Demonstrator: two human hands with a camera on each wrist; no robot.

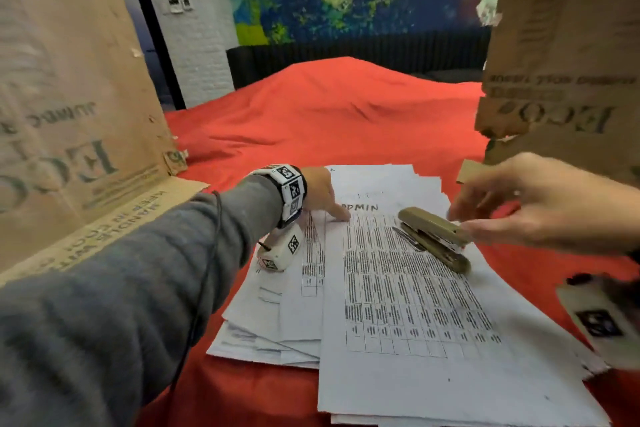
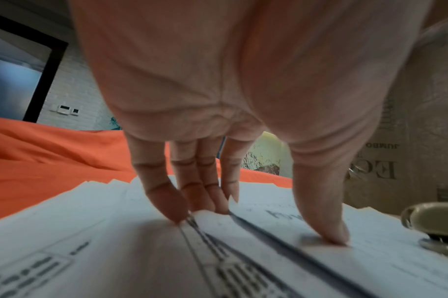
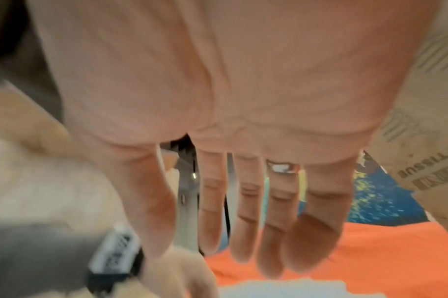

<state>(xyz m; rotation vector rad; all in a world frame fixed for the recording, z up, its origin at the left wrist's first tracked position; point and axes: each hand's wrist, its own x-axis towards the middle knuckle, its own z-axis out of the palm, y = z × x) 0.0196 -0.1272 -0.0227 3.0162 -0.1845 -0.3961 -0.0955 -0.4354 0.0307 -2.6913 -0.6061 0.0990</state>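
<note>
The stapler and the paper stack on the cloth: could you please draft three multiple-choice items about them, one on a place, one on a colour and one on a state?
1. Where does the stapler lie?
A. on the paper stack
B. on a chair
C. on the floor

2. What colour is the cloth under the papers?
A. blue
B. green
C. red

3. What is the left hand doing?
A. gripping the stapler
B. pressing fingertips on the papers
C. hanging in the air

Answers: 1 A, the head view shows it on the top sheet. 2 C, red cloth surrounds the stack. 3 B, the left wrist view shows fingers and thumb down on the sheets.
</note>
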